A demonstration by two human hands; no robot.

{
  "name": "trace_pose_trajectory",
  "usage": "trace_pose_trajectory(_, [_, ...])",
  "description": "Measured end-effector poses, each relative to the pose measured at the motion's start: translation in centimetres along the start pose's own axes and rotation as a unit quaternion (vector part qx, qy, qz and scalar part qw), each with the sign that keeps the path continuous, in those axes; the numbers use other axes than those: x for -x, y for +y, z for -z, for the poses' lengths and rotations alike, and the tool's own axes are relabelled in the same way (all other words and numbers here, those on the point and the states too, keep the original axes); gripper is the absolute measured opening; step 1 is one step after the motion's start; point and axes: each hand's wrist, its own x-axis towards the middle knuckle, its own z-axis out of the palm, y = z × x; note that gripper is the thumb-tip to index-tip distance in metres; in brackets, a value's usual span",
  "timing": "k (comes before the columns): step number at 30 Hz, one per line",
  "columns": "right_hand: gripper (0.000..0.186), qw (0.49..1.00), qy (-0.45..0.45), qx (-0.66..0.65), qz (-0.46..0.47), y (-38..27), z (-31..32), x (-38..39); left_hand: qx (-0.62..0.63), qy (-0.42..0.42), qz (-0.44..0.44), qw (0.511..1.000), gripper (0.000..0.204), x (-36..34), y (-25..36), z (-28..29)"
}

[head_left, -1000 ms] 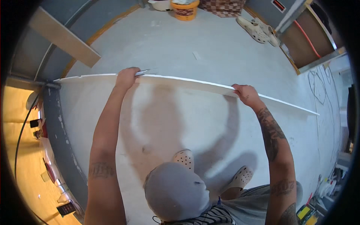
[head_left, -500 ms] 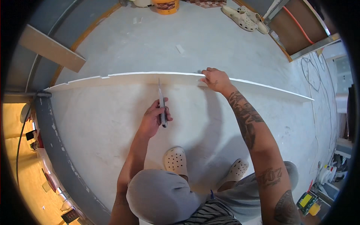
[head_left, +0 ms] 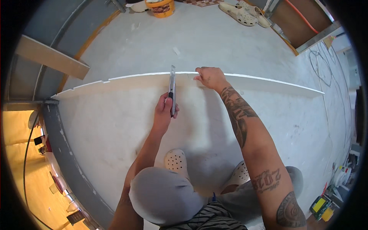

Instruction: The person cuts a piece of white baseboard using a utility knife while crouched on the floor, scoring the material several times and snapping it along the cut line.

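Note:
A long, narrow strip of white-edged board point(head_left: 260, 81) stands on its edge across the pale floor. My right hand point(head_left: 211, 77) grips its top edge a little right of the middle, thumb on the near face and fingers over the far side. In my left hand point(head_left: 165, 109) is a utility knife point(head_left: 172, 92) with its blade out, pointing away from me. The blade tip reaches the board's top edge, left of my right hand; whether it touches cannot be made out. Small notches show in the edge toward the left end.
A tan board point(head_left: 53, 56) leans out from the left wall. An orange bucket point(head_left: 161, 8) and beige clogs point(head_left: 243, 13) stand at the far side. Cables point(head_left: 321, 71) lie at the right, near tools point(head_left: 322, 207). My shod feet point(head_left: 175, 163) are below me.
My left hand has moved up and slightly right, bringing the knife blade from the board's near face to its top edge. My right hand appears slightly further left, still gripping the board.

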Motion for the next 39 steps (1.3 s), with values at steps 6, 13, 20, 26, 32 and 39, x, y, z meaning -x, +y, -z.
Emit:
trace_pose_trajectory(6, [0.036, 1.000, -0.001, 0.017, -0.001, -0.6, -0.5, -0.2, -0.070, 0.043, 0.072, 0.994, 0.030, -1.8, -2.6, -0.2])
trace_pose_trajectory(13, [0.037, 1.000, -0.013, -0.004, -0.006, 0.0, -0.5, -0.3, -0.382, 0.105, -0.063, 0.916, 0.021, -3.6, -3.1, -4.3])
trace_pose_trajectory(20, [0.034, 1.000, -0.010, -0.001, -0.008, 0.1, -0.5, -0.3, -0.471, 0.153, -0.101, 0.863, 0.020, -4.1, -2.2, -6.4])
trace_pose_trajectory(26, [0.034, 1.000, -0.014, 0.005, -0.008, -0.2, -0.2, -0.3, -0.455, 0.166, -0.090, 0.870, 0.020, -4.2, -2.1, -6.7])
trace_pose_trajectory(32, [0.036, 1.000, 0.004, -0.002, 0.008, 0.7, -1.1, -0.5, -0.461, 0.148, -0.081, 0.871, 0.020, -3.7, -1.6, -7.2])
trace_pose_trajectory(39, [0.034, 0.999, -0.044, 0.005, -0.020, -0.4, 0.0, -0.3, -0.479, 0.155, -0.099, 0.859, 0.022, -3.6, -2.0, -7.0])
